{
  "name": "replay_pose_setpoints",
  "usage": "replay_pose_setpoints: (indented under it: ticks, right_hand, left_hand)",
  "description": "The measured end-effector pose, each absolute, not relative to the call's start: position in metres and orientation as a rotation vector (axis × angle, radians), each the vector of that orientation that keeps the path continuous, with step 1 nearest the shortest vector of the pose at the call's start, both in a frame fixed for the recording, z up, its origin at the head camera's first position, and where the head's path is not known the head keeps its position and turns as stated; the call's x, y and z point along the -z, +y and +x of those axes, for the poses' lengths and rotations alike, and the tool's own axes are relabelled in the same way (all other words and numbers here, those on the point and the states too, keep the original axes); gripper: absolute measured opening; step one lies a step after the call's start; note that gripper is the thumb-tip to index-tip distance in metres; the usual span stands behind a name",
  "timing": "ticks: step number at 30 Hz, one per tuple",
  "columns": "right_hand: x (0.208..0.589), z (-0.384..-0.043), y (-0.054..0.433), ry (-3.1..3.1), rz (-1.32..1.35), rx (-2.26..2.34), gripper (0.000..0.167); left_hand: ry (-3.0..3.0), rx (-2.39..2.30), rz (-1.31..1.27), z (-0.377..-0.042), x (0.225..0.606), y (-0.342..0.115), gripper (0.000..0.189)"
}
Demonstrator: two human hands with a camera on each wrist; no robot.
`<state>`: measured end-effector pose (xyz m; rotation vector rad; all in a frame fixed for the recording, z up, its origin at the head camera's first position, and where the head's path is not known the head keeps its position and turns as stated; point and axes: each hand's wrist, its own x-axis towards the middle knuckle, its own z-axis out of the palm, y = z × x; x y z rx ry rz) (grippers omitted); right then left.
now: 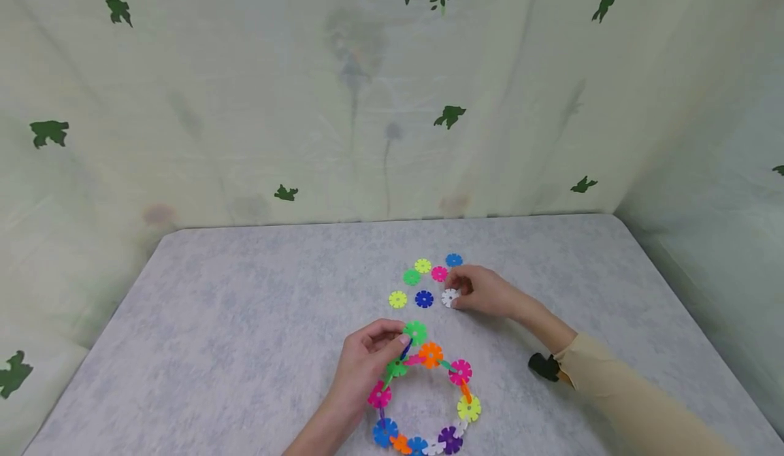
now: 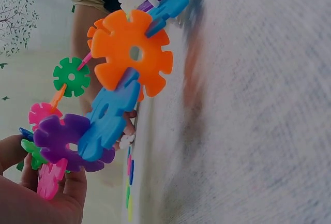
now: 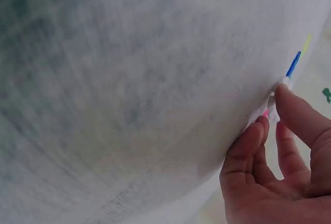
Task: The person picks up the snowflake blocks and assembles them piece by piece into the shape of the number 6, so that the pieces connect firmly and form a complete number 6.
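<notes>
My left hand (image 1: 366, 361) pinches a ring of interlocking plastic snowflake discs (image 1: 431, 355) near its top. A bright green disc (image 1: 416, 333) stands up just past the fingertips. Orange, purple and blue discs, among them a large orange disc (image 2: 115, 48), hang slotted together in the left wrist view. My right hand (image 1: 486, 292) has thumb and fingertips at the edges of a white snowflake disc (image 1: 450, 298) at the table surface. The right wrist view shows the right hand (image 3: 279, 167) with its thumb on that disc, which is mostly hidden.
Loose discs lie around the right fingertips: yellow (image 1: 397, 299), dark blue (image 1: 424, 299), green (image 1: 412, 276), pink (image 1: 439, 274), light blue (image 1: 454, 260) and a second yellow one. The grey table (image 1: 245, 320) ends at a pale curtain (image 1: 245, 102) with leaf prints.
</notes>
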<state>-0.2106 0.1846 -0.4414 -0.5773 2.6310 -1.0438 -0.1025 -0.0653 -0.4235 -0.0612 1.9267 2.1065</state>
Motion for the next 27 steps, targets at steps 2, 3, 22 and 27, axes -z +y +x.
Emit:
replay_pose_setpoints:
  ticks: [2, 3, 22, 27]
  right_hand:
    - [0.440, -0.208, 0.183, 2.639, -0.543, 1.043, 0.018]
    - [0.439, -0.206, 0.182, 2.645, -0.528, 1.045, 0.017]
    - [0.411, -0.142, 0.177, 2.601, -0.465, 1.542, 0.019]
    - [0.402, -0.120, 0.166, 2.482, -0.354, 1.742, 0.024]
  left_hand:
    - [1.927, -2.103, -0.070, -0.103, 0.423, -0.065, 0.026]
    - [1.929, -2.100, -0.074, -0.103, 0.423, -0.065, 0.027]
    - [1.943, -2.070, -0.089, -0.103, 0.422, -0.063, 0.029]
    - [1.938, -2.059, -0.080, -0.103, 0.422, -0.062, 0.030]
